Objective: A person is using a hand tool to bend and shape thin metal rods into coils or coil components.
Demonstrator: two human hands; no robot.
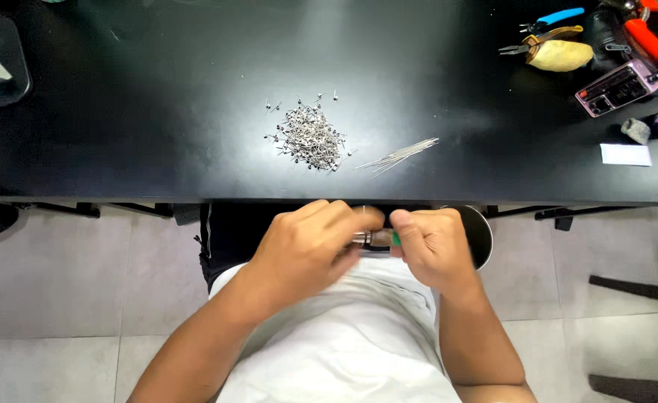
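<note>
Metal is the theme: both hands meet just below the near edge of the black tabletop [157, 112], over the person's lap, working a small metal tool [373, 238] with a bit of green on it. Left hand [310, 246] is curled shut around its left end, right hand [432, 242] pinches the green end between thumb and fingers, so both are closed on the same little thing. It's mostly hidden between the fingers, so I can't tell exactly what it is, maybe a tiny winding jig or pin vise sort of deal. Looks rigid, light, and smooth enough to be slippery, so I'd guess a firm fingertip pinch at each end is the way to hold it, like they're doing. A thin wire seems to stick up from it, and that'd bend easily, so don't squeeze there. Up on the tabletop there's a pile of tiny metal coils [310, 136], right beside it a bundle of thin straight wires [400, 155], both well apart from the hands. Far right corner has pliers with blue handles [551, 19], a yellowish cloth [562, 55], a small pinkish device [617, 88] and a white card [625, 154].
</note>
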